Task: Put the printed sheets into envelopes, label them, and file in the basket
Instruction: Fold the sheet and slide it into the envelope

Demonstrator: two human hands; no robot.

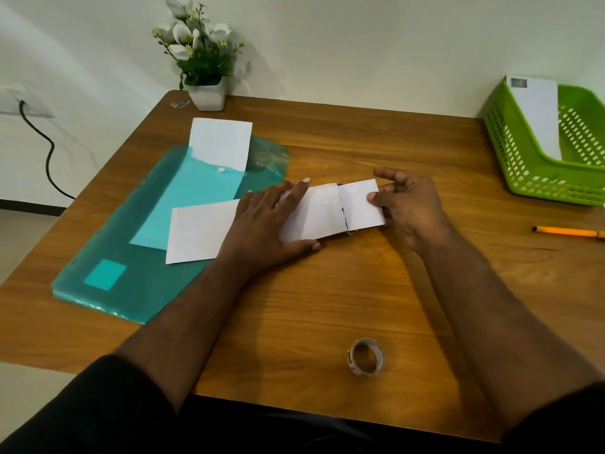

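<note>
A person sits at a wooden desk [327, 290], both forearms reaching forward. At far left, around ten o'clock, a teal plastic folder [137, 257] lies flat with a white folded sheet [220, 144] at its far end and another white sheet [199, 232] overlapping its near edge. Behind it stands a small potted plant [201, 60].

At the centre, the left hand [268, 224] lies spread, fingers straight, pressing a white envelope [311, 214] flat against the desk. The right hand [409, 204] pinches the end of a folded printed sheet [361, 204] that sits partly inside the envelope's open end. This looks like the inserting step; the next move likely needs a straight push leftward while the envelope is held firm.

Near the front edge, at five o'clock, rests a roll of tape [365, 357]. At three o'clock lies a yellow pen [566, 231]. At two o'clock a green basket [523, 158] already holds one envelope [537, 116]. Nothing blocks the path to it.
</note>
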